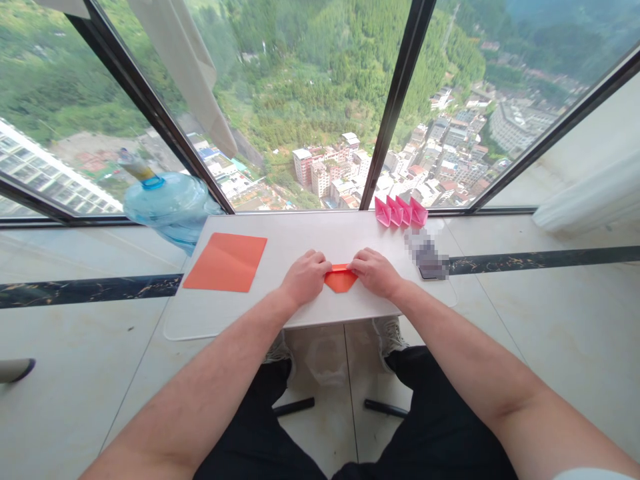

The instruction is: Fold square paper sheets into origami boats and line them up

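A small piece of orange paper [341,281] lies in front of me, folded, with a narrow band along its far edge and cut-off-looking corners at the near side. My left hand [307,276] pinches the left end of that band, fingers curled. At the right end my right hand [374,271] closes on the same band, thumb and fingertips on the paper. Both hands rest at the white table [280,308]. To the left lies a flat orange sheet [226,263] with a faint crease, apart from my left hand.
Several pink folded-paper shapes [400,212] stand in a row at the table's far right edge. Nearer sits a dark, partly blurred phone-like object [433,265]. A blue water jug [170,203] stands beyond the far left corner. Windows [320,100] rise behind the table.
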Demonstrator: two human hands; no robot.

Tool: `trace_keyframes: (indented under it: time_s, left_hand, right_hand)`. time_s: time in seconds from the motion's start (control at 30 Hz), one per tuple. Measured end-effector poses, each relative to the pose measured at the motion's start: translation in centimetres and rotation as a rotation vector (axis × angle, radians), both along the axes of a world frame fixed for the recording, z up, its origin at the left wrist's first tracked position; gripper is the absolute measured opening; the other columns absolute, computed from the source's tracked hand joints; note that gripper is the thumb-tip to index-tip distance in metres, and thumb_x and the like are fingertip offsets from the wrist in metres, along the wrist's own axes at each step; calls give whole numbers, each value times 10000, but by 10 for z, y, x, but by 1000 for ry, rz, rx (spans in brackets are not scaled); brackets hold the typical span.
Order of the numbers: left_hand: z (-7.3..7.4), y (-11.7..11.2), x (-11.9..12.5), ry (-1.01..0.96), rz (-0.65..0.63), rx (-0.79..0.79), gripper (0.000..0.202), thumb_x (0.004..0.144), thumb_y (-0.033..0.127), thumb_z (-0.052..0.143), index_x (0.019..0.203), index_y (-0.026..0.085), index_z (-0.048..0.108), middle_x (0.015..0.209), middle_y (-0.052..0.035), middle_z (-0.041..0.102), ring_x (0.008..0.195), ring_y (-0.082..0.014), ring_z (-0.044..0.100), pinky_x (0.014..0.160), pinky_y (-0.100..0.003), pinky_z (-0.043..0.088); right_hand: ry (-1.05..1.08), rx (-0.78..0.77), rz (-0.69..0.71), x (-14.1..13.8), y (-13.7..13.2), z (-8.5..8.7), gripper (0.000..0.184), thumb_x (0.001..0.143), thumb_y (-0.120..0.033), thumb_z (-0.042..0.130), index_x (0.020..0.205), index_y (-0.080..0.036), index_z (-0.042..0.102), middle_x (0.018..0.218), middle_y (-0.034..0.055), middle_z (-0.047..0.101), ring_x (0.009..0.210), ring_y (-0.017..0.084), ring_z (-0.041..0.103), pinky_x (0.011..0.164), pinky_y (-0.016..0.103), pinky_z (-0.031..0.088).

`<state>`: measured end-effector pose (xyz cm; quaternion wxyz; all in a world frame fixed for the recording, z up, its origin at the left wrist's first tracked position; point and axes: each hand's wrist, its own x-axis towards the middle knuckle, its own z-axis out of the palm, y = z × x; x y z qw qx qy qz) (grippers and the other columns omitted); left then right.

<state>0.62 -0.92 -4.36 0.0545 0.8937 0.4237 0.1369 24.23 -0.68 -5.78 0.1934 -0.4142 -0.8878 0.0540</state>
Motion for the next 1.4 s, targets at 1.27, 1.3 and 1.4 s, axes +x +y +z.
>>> trace_keyframes:
  time_s: [1.27, 1.3, 1.4]
  left_hand:
    - [17, -13, 22, 206, 112, 3, 457, 923, 113, 433, 1351, 186, 574, 1134, -129, 652, 1087, -280, 553, 926, -427, 420]
    - [18, -14, 24, 219, 117, -8, 497, 920, 114, 429, 1398, 191, 540, 1144, -134, 641, 1084, -283, 547, 928, -428, 418]
    - [19, -14, 26, 239, 119, -46, 529, 934, 148, 418, 1446, 251, 504, 1160, -127, 615, 1079, -280, 533, 927, -422, 412]
  right_hand:
    - [-226, 121, -74, -9, 14, 1, 207, 976, -176, 506, 948, -173, 711, 975, 96, 693, 934, 233, 517, 828, 358, 344]
    - [-226, 108, -82, -10, 15, 2, 211, 977, -176, 502, 947, -171, 711, 977, 100, 693, 934, 234, 522, 832, 358, 347]
    - [-218, 74, -85, -10, 14, 4, 220, 970, -169, 497, 957, -166, 717, 993, 111, 694, 937, 236, 533, 849, 360, 358]
